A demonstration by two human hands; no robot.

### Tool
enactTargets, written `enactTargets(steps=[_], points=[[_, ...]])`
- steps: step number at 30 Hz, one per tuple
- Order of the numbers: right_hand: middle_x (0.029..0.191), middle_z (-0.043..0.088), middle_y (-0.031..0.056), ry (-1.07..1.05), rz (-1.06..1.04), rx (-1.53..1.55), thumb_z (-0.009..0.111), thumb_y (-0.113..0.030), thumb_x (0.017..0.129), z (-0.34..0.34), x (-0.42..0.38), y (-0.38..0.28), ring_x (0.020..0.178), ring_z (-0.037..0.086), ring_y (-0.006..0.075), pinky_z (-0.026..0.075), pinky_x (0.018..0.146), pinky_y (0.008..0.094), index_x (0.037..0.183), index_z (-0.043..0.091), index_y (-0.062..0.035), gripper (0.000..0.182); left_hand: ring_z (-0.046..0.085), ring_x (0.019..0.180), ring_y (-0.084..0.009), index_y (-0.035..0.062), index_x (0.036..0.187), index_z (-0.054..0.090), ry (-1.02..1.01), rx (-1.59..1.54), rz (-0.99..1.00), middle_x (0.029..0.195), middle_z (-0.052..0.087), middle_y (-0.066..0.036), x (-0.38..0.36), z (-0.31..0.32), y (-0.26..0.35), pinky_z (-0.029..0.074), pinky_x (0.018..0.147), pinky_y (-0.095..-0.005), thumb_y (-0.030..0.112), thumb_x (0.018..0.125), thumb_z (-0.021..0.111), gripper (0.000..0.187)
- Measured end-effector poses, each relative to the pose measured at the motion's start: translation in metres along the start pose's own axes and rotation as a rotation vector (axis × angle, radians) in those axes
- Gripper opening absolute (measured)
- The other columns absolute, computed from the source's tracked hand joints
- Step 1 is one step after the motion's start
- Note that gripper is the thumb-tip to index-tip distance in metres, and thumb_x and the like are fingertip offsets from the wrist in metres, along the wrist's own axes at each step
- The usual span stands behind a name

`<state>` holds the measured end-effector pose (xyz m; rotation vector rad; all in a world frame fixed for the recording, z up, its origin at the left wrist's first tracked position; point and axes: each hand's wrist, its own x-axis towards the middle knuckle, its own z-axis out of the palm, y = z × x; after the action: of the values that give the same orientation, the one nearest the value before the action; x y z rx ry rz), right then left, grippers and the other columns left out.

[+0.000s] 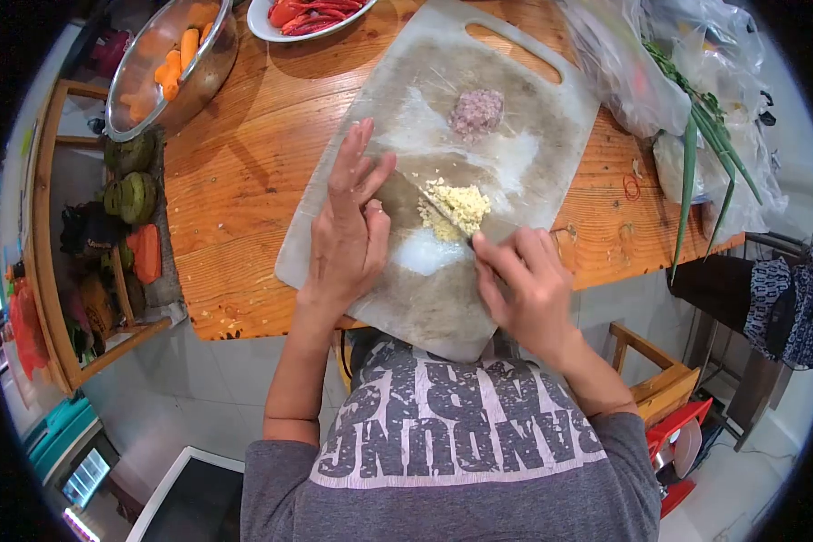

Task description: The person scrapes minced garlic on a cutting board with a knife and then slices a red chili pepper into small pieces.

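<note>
My right hand is closed around the handle of a knife, whose thin blade slants up and left across a heap of minced garlic. Left of the heap, my left hand is held up with fingers stretched and nothing in its palm. The blade's far end comes close to its fingers. Under both hands lies a worn, greyish cutting board with a handle slot at the top right. Farther up the board sits a small mound of finely chopped purplish shallot or onion.
A metal bowl of peeled carrots and a white plate of red chillies stand at the back left. Plastic bags and green onions occupy the right side, leaves hanging over the edge of the wooden table.
</note>
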<state>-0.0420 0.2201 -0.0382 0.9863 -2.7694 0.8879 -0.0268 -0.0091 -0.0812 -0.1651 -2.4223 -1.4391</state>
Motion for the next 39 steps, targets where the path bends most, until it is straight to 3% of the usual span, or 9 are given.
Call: enactTargets(steps=[6,9,14,27,30,39], points=[[0.08,0.052,0.0053,-0.041,-0.055,0.039,0.076,-0.001,0.072,-0.019,0.01,-0.003,0.074,0.054,0.023,0.044,0.06,0.0352,0.107,0.073,-0.0059,0.036,0.056,0.131,-0.0395,0.0125,0.16,0.005,0.011,-0.091,-0.008,0.16,0.028,-0.027,-0.002,-0.001,-0.003,0.037,0.116,-0.0517,-0.017,0.079,0.039,0.092],[0.081,0.053,0.0056,-0.049,-0.101,-0.013,0.076,0.0,0.071,-0.035,0.023,-0.003,0.075,0.054,0.0232,0.044,0.058,0.0353,0.108,0.073,-0.0056,0.037,0.055,0.132,-0.0387,0.0133,0.16,0.014,-0.01,-0.084,0.134,0.164,0.021,-0.023,0.004,0.003,-0.002,0.045,0.11,-0.0424,-0.018,0.078,0.043,0.093],[0.082,0.054,0.0059,-0.037,-0.083,0.008,0.075,0.001,0.072,-0.01,0.014,0.019,0.076,0.055,0.023,0.044,0.058,0.0346,0.109,0.072,-0.0055,0.038,0.053,0.134,-0.0374,0.016,0.161,0.012,-0.04,-0.008,0.071,0.165,0.018,-0.022,0.005,0.007,-0.004,0.047,0.108,-0.0424,-0.019,0.076,0.043,0.097],[0.082,0.053,0.0063,-0.045,-0.05,-0.032,0.075,0.002,0.07,-0.022,0.015,-0.011,0.075,0.054,0.0233,0.045,0.061,0.0358,0.11,0.071,-0.004,0.041,0.054,0.134,-0.0387,0.0155,0.161,0.006,-0.049,-0.1,0.013,0.165,0.017,-0.024,0.002,0.004,-0.003,0.053,0.099,-0.0392,-0.019,0.075,0.042,0.1],[0.083,0.052,0.0065,-0.055,-0.02,-0.002,0.074,0.002,0.07,-0.009,0.009,-0.005,0.075,0.054,0.0233,0.046,0.061,0.0361,0.11,0.071,-0.004,0.04,0.054,0.133,-0.0387,0.0141,0.161,0.006,-0.021,-0.083,0.033,0.165,0.017,-0.024,0.003,0.003,-0.005,0.052,0.101,-0.0396,-0.019,0.074,0.041,0.099],[0.082,0.051,0.0073,-0.044,0.01,0.033,0.074,0.002,0.071,-0.012,0.006,-0.007,0.075,0.053,0.025,0.045,0.061,0.0364,0.11,0.071,-0.0039,0.04,0.057,0.13,-0.0393,0.0112,0.16,0.006,-0.032,-0.091,0.028,0.164,0.019,-0.024,0.0,0.003,-0.005,0.037,0.116,-0.0483,-0.019,0.075,0.041,0.097]])
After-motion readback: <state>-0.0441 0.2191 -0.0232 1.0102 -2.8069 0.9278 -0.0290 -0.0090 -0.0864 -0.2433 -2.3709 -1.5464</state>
